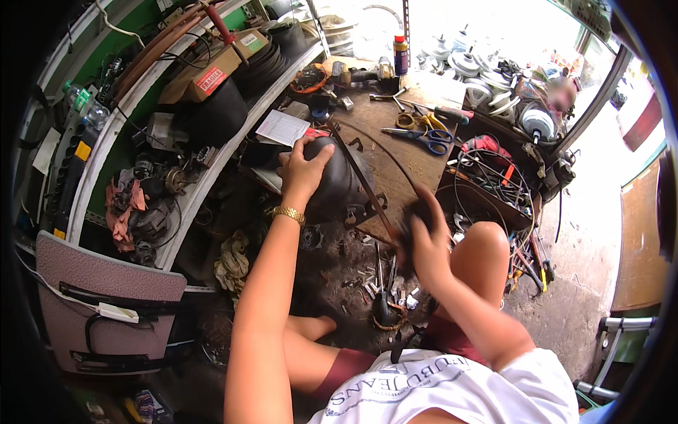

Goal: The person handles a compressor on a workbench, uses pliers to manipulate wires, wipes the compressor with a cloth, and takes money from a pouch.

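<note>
Cluttered workshop, daylit from a wide opening at the far end, up and right of the fingers. White shelves against a green wall run along the side left of the fingers, stacked with cardboard boxes and dark parts. A worn wooden table stands beyond the fingers. A grey padded chair back sits well to the lower left. Bare concrete floor shows to the right, debris-strewn below.

free: bare bench strip right of black compressor | blocked: scissors, wire tangle (right edge), floor scraps
</note>
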Tool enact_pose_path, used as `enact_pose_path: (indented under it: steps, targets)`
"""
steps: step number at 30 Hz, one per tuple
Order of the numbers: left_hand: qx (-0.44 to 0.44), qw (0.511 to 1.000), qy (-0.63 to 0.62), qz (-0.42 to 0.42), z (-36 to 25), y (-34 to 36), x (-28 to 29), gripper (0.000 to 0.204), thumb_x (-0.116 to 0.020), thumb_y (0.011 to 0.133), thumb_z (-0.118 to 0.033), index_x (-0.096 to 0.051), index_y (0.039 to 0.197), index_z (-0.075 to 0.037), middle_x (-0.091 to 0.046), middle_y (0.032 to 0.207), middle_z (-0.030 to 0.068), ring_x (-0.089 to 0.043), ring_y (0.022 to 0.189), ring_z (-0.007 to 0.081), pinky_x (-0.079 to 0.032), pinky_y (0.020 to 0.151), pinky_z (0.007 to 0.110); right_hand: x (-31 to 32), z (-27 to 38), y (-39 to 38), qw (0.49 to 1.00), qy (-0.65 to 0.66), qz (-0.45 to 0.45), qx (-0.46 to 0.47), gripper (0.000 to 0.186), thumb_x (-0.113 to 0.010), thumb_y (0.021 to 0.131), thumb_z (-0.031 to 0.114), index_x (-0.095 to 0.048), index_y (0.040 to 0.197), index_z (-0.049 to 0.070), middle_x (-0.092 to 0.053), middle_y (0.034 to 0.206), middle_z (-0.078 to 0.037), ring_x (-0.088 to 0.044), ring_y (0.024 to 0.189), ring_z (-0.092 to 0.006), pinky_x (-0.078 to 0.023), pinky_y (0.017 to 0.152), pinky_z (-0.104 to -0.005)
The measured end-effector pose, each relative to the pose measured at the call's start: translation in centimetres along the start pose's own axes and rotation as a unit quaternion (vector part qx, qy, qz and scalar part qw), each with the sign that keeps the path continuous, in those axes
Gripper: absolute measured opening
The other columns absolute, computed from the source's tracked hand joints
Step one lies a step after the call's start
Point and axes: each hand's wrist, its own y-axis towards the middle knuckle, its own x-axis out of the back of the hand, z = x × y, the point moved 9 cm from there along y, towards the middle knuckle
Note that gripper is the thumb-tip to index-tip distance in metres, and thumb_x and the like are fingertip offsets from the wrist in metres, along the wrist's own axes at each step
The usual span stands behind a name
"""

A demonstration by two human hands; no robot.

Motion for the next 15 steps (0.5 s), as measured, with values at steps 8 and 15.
enact_pose_path:
  steps: [8,15]
  targets:
    - [-0.02,0.999,0.025,-0.004,-1.3,0.4,-0.3,0.072,-0.07,0.073,-0.066,-0.058,0.133,-0.027,-0.044,0.137,0.0268,-0.044,0.126,0.0519,-0.043,0.103,0.054,-6.0,0.3,8.9,0.998,0.02,-0.027,0.061,0.048,-0.047,0.091,0.0,-0.051,0.139,0.0,-0.063,0.117,-0.014,-0.06,0.103,-0.0198,-0.046,0.095,-0.029]
    - [-0.024,0.999,-0.031,-0.032,1.1,0.4,0.9,0.065,-0.073,0.076,-0.061,-0.061,0.129,-0.025,-0.049,0.129,0.0243,-0.054,0.118,0.0424,-0.043,0.104,0.046,0.7,2.1,-3.8,0.995,-0.068,0.045,0.048,0.054,-0.042,0.092,-0.004,-0.045,0.145,0.004,-0.057,0.123,-0.01,-0.056,0.117,-0.0172,-0.043,0.101,-0.029]
